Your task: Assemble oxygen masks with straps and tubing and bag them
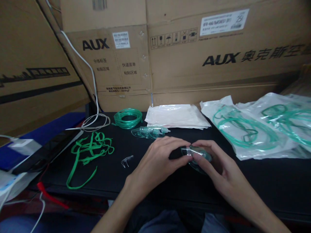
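Note:
Over the black table, a clear greenish oxygen mask (199, 154) is held between my two hands. My left hand (161, 154) pinches its left edge between thumb and fingers. On the other side, my right hand (220, 161) curls around the mask, thumb pressed on its near face. Part of the mask is hidden by the fingers. Just beyond my hands lie several nested clear masks (145, 132). Left of my left hand are small thin nose clips (126, 160), and farther left a tangle of green elastic straps (91, 149).
Coiled green tubing (128, 118) lies at the back beside a stack of white pouches (177, 116). Sealed bags (243, 129) with masks and tubing cover the right side. Cardboard boxes (175, 64) wall the back. White cables (96, 87) and a charger (24, 146) are at left.

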Action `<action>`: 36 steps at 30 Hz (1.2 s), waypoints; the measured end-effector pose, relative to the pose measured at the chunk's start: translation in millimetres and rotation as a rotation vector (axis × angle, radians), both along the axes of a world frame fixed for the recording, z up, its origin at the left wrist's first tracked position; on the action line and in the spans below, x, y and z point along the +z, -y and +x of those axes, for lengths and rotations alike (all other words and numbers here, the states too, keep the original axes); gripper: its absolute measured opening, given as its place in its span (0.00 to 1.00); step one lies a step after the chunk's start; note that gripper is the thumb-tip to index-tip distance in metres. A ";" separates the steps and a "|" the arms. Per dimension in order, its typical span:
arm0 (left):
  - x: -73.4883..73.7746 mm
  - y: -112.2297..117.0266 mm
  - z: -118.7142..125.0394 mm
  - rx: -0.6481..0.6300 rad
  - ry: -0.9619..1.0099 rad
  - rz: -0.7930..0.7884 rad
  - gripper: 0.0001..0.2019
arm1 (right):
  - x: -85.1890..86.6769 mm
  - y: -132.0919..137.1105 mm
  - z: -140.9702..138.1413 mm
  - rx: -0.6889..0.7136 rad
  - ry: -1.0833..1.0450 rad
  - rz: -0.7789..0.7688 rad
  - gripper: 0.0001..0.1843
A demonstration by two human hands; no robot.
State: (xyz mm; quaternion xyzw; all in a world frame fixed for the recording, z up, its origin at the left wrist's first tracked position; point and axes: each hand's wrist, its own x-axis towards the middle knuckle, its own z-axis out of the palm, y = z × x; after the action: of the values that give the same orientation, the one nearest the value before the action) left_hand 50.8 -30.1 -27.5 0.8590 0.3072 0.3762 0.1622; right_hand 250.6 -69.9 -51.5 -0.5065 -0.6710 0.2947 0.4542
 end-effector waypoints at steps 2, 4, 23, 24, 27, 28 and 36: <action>2.2 -0.9 -1.1 0.029 0.008 -0.008 0.12 | 0.5 1.3 -0.1 0.038 0.027 0.023 0.16; 3.9 -1.0 -2.1 0.048 0.013 -0.015 0.11 | -0.2 1.7 -0.1 0.056 0.045 0.034 0.15; 1.3 -0.5 -3.8 -0.026 -0.016 0.056 0.12 | -0.9 2.2 -1.9 0.004 -0.085 -0.022 0.17; 1.4 0.1 -3.2 -0.027 -0.014 0.062 0.12 | -2.0 2.4 -1.3 -0.005 -0.064 -0.019 0.17; 4.0 1.9 -1.2 0.006 0.031 0.064 0.13 | -3.7 2.5 -0.5 -0.009 0.015 -0.025 0.18; 5.4 2.5 -0.9 0.021 0.056 0.056 0.14 | -3.9 2.1 -0.6 -0.007 0.037 -0.030 0.19; 8.9 18.3 -35.4 0.157 -0.017 -0.045 0.10 | -10.6 -2.7 -1.2 -0.027 0.094 -0.027 0.20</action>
State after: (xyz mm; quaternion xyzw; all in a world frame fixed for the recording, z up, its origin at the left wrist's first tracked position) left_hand 15.4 -48.4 -18.6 0.8315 0.3834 0.3735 0.1486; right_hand 249.4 -67.2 -62.1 -0.5347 -0.6808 0.2735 0.4193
